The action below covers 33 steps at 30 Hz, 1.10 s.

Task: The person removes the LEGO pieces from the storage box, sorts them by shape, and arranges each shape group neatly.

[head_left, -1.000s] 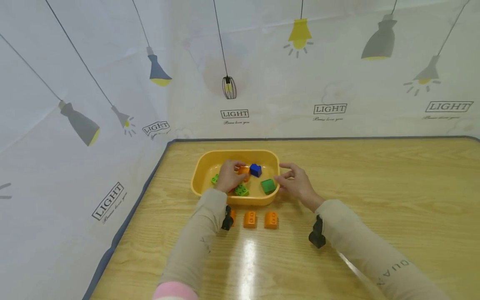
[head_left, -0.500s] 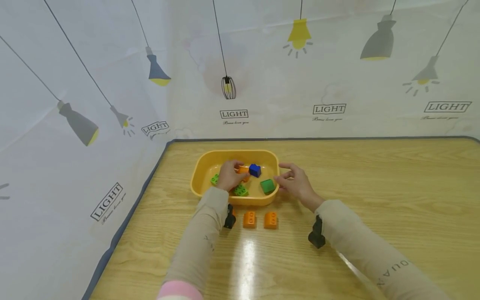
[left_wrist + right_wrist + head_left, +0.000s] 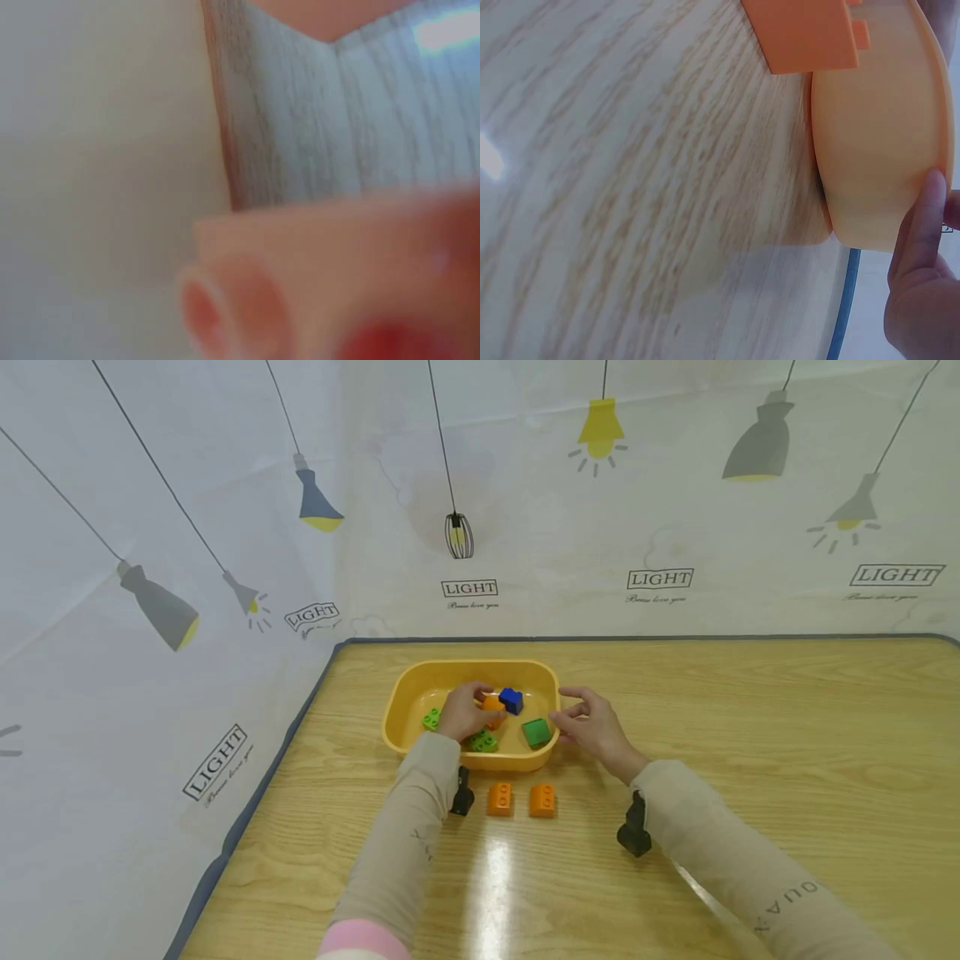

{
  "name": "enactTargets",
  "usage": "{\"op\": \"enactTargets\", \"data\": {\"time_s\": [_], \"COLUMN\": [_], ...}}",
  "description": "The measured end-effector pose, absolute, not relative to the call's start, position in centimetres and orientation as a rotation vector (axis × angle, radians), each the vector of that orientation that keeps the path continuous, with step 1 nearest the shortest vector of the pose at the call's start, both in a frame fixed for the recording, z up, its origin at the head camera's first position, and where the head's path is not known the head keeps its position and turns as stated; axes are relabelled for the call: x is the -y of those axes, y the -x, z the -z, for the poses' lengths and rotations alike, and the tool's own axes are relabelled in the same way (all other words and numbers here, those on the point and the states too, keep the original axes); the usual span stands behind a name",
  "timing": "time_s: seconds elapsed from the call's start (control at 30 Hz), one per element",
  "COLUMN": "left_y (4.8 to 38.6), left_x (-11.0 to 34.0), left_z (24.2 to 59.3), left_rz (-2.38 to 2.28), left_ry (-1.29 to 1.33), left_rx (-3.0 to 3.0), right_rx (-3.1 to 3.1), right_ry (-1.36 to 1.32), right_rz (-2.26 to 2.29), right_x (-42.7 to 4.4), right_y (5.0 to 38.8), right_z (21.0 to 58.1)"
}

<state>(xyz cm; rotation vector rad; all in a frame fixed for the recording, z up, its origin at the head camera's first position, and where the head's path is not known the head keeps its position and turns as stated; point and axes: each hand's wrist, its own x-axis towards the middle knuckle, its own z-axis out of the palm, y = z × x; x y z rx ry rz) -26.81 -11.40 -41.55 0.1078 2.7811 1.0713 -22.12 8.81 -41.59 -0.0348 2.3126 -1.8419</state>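
In the head view, my left hand (image 3: 462, 712) reaches down into a yellow tray (image 3: 420, 672). Its thumb and fingers pinch an orange toy brick (image 3: 492, 710). Around it in the tray lie a blue brick (image 3: 511, 700), a dark green brick (image 3: 536, 732) and two light green bricks (image 3: 483, 741), one partly behind the hand. At the tray's right end, my right hand (image 3: 596, 725) grips the rim; the right wrist view shows its fingers (image 3: 928, 217) against the outer wall. A blurred orange brick (image 3: 337, 262) fills the lower left wrist view.
Two orange bricks (image 3: 542, 800) with studs stand on the wooden table (image 3: 675, 877) in front of the tray, beside my left wrist. Behind the tray runs the table's far edge, and a wall covering (image 3: 540, 527) printed with lamps rises there and on the left.
My left hand has shifted slightly right inside the tray, carrying the orange brick a little that way. The right hand keeps its place on the rim.
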Motion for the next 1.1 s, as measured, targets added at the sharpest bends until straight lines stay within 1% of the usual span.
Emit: {"op": "enactTargets", "data": {"time_s": [0.43, 0.67, 0.93, 1.1], "left_y": [26.7, 26.4, 26.1, 25.7], "left_x": [11.8, 12.1, 12.5, 12.6], "left_z": [41.3, 41.2, 40.9, 40.3], "left_rz": [-1.027, -1.095, -1.189, -1.158], "left_ry": [-0.078, -0.09, -0.18, -0.285], "left_rx": [-2.747, -2.697, -2.69, -2.729], "right_rx": [-2.316, -2.319, -2.317, -2.317], "right_ry": [0.033, 0.038, 0.051, 0.049], "right_rz": [1.833, 1.832, 1.837, 1.839], "right_x": [-8.7, -8.6, -8.7, -8.8], "right_y": [22.0, 21.9, 22.0, 22.1], "right_z": [41.4, 41.3, 41.5, 41.7]}}
